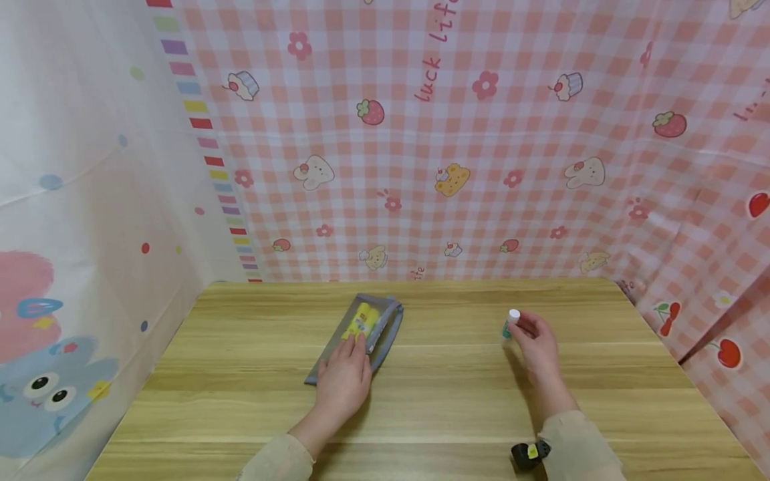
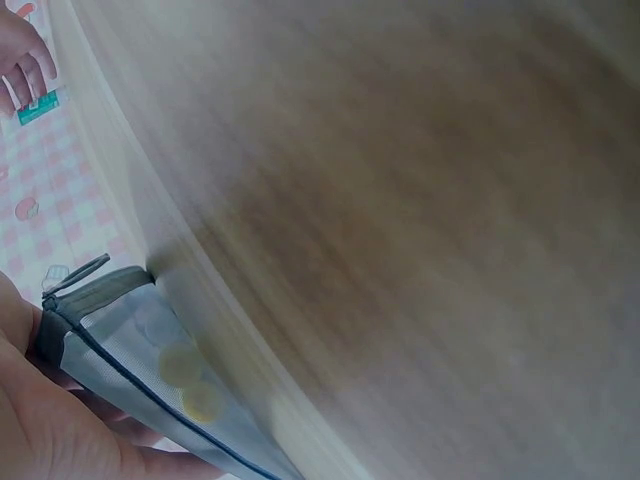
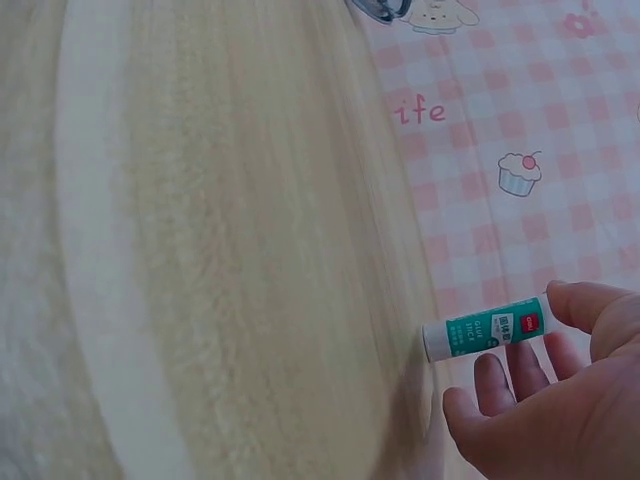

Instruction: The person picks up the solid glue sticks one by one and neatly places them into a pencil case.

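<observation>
A grey mesh zip pouch (image 1: 330,353) lies slanted on the table, with yellow, round-ended items (image 1: 363,318) showing through it. My left hand (image 1: 344,382) rests on its near part, fingers stretched over the mesh. In the left wrist view the zipped side of the pouch (image 2: 130,375) faces the camera, with the hand (image 2: 50,425) along its upper edge. Over to the right, my right hand (image 1: 540,346) pinches a glue stick (image 1: 509,325) with a green label and white cap. The glue stick (image 3: 490,328) stands upright, thumb at its cap end and its base at the tabletop.
The wood-grain table (image 1: 439,401) ends at the back against a pink checked cloth (image 1: 421,220). A pale printed curtain (image 1: 120,200) hangs at the left. By the right sleeve is a small black device (image 1: 529,455) with a yellow mark.
</observation>
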`<state>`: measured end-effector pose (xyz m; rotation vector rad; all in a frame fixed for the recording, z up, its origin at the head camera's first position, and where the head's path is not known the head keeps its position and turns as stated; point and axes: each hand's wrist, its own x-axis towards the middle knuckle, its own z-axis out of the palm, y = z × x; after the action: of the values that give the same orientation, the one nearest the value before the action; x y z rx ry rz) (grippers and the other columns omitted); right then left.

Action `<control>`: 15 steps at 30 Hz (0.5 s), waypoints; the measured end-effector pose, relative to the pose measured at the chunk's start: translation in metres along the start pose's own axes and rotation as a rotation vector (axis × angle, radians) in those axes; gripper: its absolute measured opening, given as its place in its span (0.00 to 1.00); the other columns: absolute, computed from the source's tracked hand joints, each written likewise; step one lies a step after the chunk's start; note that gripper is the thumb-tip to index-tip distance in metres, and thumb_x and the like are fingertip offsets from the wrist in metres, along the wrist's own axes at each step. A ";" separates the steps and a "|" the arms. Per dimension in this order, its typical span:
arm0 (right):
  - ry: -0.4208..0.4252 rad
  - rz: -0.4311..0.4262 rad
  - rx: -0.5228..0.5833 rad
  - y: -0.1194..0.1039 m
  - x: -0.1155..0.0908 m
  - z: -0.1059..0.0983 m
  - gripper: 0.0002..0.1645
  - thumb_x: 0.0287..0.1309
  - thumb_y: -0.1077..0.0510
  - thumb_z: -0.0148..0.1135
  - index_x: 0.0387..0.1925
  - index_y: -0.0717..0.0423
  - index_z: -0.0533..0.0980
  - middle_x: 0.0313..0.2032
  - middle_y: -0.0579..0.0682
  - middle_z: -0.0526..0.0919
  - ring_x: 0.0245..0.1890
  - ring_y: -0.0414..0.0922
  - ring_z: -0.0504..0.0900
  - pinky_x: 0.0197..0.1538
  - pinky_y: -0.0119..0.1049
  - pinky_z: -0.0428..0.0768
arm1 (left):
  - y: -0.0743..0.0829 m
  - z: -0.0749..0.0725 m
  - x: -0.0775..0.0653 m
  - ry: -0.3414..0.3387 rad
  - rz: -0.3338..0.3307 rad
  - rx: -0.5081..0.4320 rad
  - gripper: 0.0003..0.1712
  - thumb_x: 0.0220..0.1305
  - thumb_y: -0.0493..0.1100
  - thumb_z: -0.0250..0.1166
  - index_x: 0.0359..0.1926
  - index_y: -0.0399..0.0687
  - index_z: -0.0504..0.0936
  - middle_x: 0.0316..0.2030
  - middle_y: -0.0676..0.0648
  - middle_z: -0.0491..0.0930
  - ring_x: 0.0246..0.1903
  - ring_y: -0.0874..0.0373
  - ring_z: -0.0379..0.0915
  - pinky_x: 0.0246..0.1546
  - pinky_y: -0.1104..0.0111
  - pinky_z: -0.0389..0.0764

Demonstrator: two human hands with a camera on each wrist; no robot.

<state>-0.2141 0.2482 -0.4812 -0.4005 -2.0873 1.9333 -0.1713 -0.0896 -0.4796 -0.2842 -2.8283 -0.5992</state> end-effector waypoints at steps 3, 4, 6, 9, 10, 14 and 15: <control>0.004 -0.003 -0.021 0.000 0.000 0.001 0.25 0.66 0.70 0.58 0.61 0.75 0.65 0.53 0.59 0.76 0.39 0.27 0.72 0.45 0.18 0.73 | 0.000 0.000 0.000 0.002 0.001 -0.002 0.26 0.73 0.44 0.52 0.67 0.38 0.72 0.63 0.34 0.72 0.62 0.37 0.67 0.53 0.30 0.66; 0.008 -0.001 -0.028 0.000 0.000 0.001 0.24 0.66 0.69 0.58 0.61 0.75 0.66 0.52 0.59 0.77 0.39 0.27 0.72 0.44 0.18 0.73 | 0.000 0.000 0.000 0.003 0.001 -0.002 0.26 0.73 0.44 0.52 0.67 0.38 0.72 0.63 0.34 0.72 0.62 0.37 0.67 0.53 0.30 0.66; 0.017 0.004 -0.045 0.000 0.000 0.002 0.23 0.66 0.69 0.58 0.60 0.74 0.67 0.51 0.58 0.77 0.40 0.28 0.72 0.44 0.17 0.72 | 0.000 0.000 0.000 0.004 0.002 -0.002 0.26 0.73 0.44 0.52 0.67 0.38 0.72 0.63 0.34 0.72 0.62 0.37 0.68 0.53 0.30 0.66; 0.020 0.017 -0.063 -0.001 0.001 0.003 0.23 0.66 0.67 0.59 0.59 0.74 0.68 0.52 0.60 0.77 0.42 0.31 0.72 0.43 0.17 0.72 | 0.000 0.000 0.000 0.002 0.000 -0.001 0.26 0.73 0.44 0.52 0.67 0.39 0.72 0.63 0.34 0.72 0.62 0.37 0.67 0.53 0.31 0.66; 0.020 0.021 -0.072 -0.001 0.001 0.003 0.23 0.66 0.67 0.59 0.59 0.74 0.68 0.52 0.61 0.77 0.43 0.32 0.71 0.43 0.17 0.72 | 0.000 0.000 0.000 0.001 -0.001 0.000 0.26 0.73 0.44 0.52 0.67 0.39 0.71 0.63 0.34 0.72 0.62 0.37 0.67 0.53 0.31 0.66; 0.023 0.025 -0.084 -0.001 0.002 0.003 0.22 0.66 0.67 0.58 0.58 0.73 0.69 0.53 0.63 0.75 0.43 0.32 0.71 0.42 0.17 0.73 | 0.000 0.001 0.000 -0.002 -0.002 0.002 0.26 0.73 0.45 0.52 0.67 0.39 0.71 0.63 0.34 0.72 0.63 0.37 0.67 0.53 0.31 0.66; 0.027 0.023 -0.085 -0.001 0.002 0.003 0.21 0.66 0.67 0.58 0.57 0.73 0.69 0.52 0.62 0.76 0.42 0.31 0.71 0.42 0.17 0.73 | 0.000 0.001 0.000 -0.002 -0.003 0.003 0.26 0.73 0.45 0.52 0.67 0.39 0.72 0.63 0.34 0.72 0.62 0.37 0.67 0.53 0.31 0.66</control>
<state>-0.2176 0.2459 -0.4804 -0.4680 -2.1619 1.8458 -0.1714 -0.0896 -0.4802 -0.2806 -2.8322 -0.5958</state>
